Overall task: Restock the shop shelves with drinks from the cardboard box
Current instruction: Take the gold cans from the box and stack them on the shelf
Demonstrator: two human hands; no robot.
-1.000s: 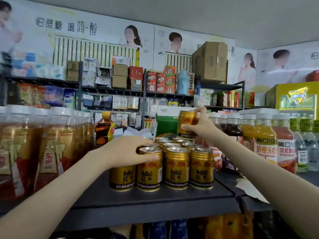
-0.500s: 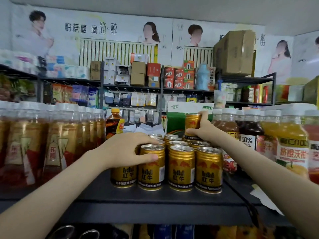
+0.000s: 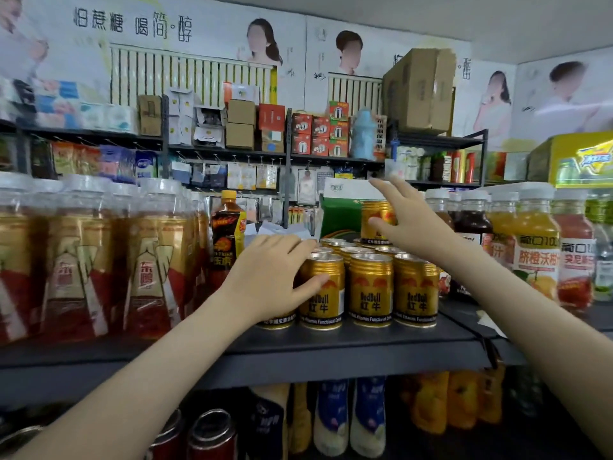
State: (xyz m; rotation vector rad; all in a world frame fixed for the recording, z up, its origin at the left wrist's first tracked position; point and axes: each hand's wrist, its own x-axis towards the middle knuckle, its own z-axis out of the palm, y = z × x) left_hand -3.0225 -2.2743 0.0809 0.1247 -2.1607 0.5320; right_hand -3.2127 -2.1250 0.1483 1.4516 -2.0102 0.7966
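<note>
Stacked can [image 3: 371, 215] sitting atop rear cans [image 3: 335, 243], 12 o'clock; right hand [image 3: 411, 224] hovering beside it, fingers wide, empty. Left hand [image 3: 265, 280] gripping front-left can [image 3: 278, 322], bracing row; judging wobble before unbracing.

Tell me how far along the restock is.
Done: rows of gold cans stand on the shelf. In hand: left hand grips the front-left can; right hand, fingers spread, is by a stacked can. Left: unknown; the supply box isn't in view.
</note>
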